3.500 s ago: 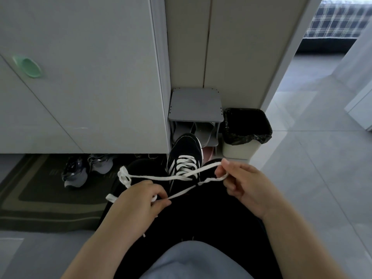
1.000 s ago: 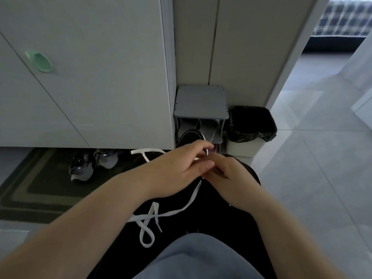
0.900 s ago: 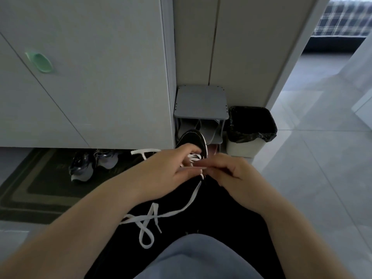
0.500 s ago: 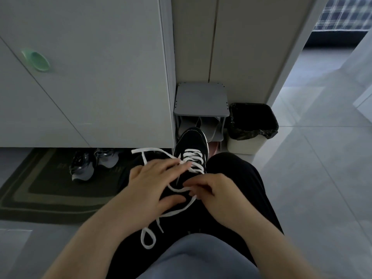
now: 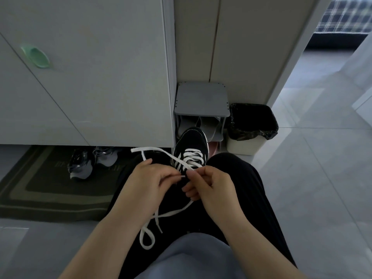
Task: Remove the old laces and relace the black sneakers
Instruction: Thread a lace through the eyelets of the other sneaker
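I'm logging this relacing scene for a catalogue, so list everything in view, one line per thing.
black sneaker: one, black with white trim, on the lap, toe pointing away
white lace: one, white, threaded through the sneaker, loose lengths over the legs
grey sneakers: two, grey, on the mat below the cabinet
mat: one, dark, floor at left
cabinet: one, white, at left, with a green handle
shelf rack: one, grey, against the wall beyond the sneaker
bin: one, pale with black liner, right of the rack
trousers: one pair, black, on the person's legs
left hand: one, pinches the lace
right hand: one, pinches the lace
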Available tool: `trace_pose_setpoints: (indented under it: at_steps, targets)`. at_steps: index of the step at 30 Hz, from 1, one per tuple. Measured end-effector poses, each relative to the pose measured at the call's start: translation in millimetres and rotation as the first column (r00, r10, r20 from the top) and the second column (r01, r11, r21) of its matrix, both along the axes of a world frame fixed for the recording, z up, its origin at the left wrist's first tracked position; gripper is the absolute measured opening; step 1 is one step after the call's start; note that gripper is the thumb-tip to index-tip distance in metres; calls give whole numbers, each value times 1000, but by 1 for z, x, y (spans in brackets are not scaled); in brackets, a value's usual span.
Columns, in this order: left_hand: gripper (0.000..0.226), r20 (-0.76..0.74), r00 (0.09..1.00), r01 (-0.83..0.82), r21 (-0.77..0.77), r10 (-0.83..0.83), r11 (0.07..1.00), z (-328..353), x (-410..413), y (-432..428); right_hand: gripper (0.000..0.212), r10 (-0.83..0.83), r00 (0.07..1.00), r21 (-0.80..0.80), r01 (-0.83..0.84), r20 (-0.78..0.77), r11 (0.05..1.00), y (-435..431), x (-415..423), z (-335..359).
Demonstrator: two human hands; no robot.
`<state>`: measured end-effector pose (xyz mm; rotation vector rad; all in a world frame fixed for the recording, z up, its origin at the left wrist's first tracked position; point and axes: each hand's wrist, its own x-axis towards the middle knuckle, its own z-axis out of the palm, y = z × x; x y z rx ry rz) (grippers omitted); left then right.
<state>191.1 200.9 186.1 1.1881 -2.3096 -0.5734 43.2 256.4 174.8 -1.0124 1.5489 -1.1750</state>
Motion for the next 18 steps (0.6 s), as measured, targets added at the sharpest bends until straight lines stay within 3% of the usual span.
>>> trace_pose_setpoints:
  at_steps: [2,4,8,12,14,18]
  targets:
    - [16,38,999,-32,-67,34,997,-6,0,-6,21,12,988,36,-7,-151,999,-1,-1,-2]
    - [20,97,995,-20,-38,23,999,-12,-2,-9,24,73,956,95,-48,-284,994,-3,1,-5]
    - [40,102,995,-21,41,17,999,-21,-7,-7,33,80,913,124,-32,-400,992,-7,11,-9]
    - [25,85,996,-36,19,34,999,-25,-8,-9,23,114,802,141,-38,-587,989,-10,18,-12]
    - [23,101,995,-12,16,11,1000,-25,-10,-12,21,108,779,119,-44,-618,992,-9,18,-14]
    - [27,156,988,12,-3,-11,1000,-24,-14,-14,16,82,835,40,-71,-545,997,-8,13,-19]
